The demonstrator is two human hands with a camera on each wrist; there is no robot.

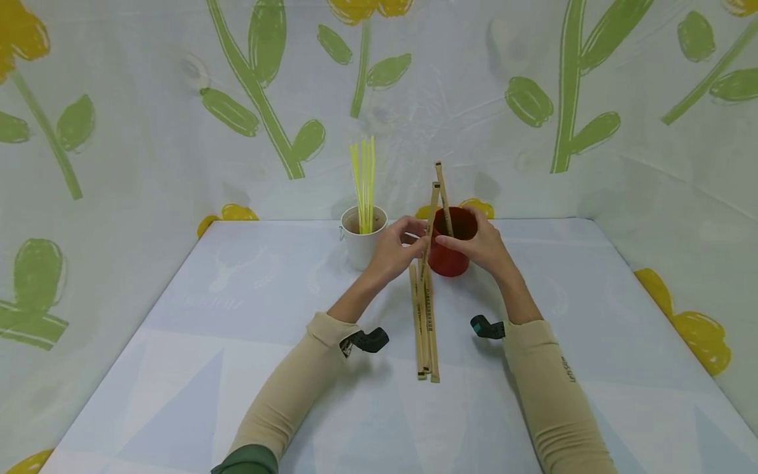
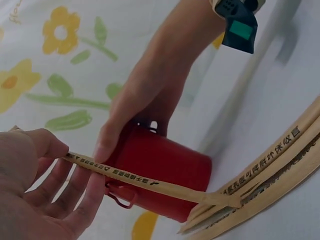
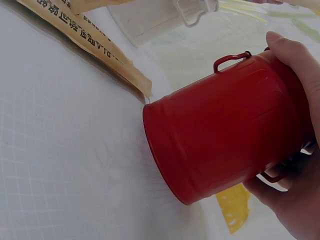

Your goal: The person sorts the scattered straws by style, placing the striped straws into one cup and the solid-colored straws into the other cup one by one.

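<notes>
My left hand pinches a paper-wrapped straw between thumb and finger, its other fingers spread below. In the head view that straw stands nearly upright, just left of a small red pail. The right hand grips the pail near its rim, thumb on the near side. Another wrapped straw leans inside the pail, its top sticking out. Several more wrapped straws lie side by side on the table in front. Dark printing runs along their brown paper.
Left of the red pail, a white pail holds several thin yellow sticks. It stands close behind the left hand, near the table's back edge. A flower-printed curtain hangs behind the white table.
</notes>
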